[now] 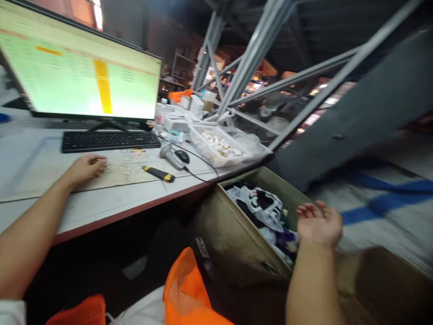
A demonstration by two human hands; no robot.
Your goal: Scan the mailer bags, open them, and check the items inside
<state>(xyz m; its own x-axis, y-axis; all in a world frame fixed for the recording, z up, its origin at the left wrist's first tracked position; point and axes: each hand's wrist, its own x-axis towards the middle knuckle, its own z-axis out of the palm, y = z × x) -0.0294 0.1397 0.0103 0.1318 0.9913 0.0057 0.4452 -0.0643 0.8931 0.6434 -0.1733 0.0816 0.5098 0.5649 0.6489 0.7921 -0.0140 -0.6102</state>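
Note:
My left hand (pixel 87 169) rests on the mat (pixel 113 168) at the desk's left, fingers loosely curled but apart, with nothing seen in it. Out to the right, my right hand (pixel 320 223) is palm up and empty, its fingers spread, over the edge of a large brown box (pixel 237 234). Inside that box lie crumpled black and white cloth items (pixel 264 205) with some purple among them. A black and yellow utility knife (pixel 158 174) lies at the front of the desk. Behind it sit a grey handheld scanner (pixel 173 158) and a black mouse (pixel 182 156).
A monitor (pixel 77 72) showing a table stands behind a black keyboard (pixel 110 141). A white basket (pixel 216 146) of small pieces is at the desk's right end. Metal shelf beams (pixel 250 54) rise beyond. An orange mesh garment (pixel 189 289) covers my lap.

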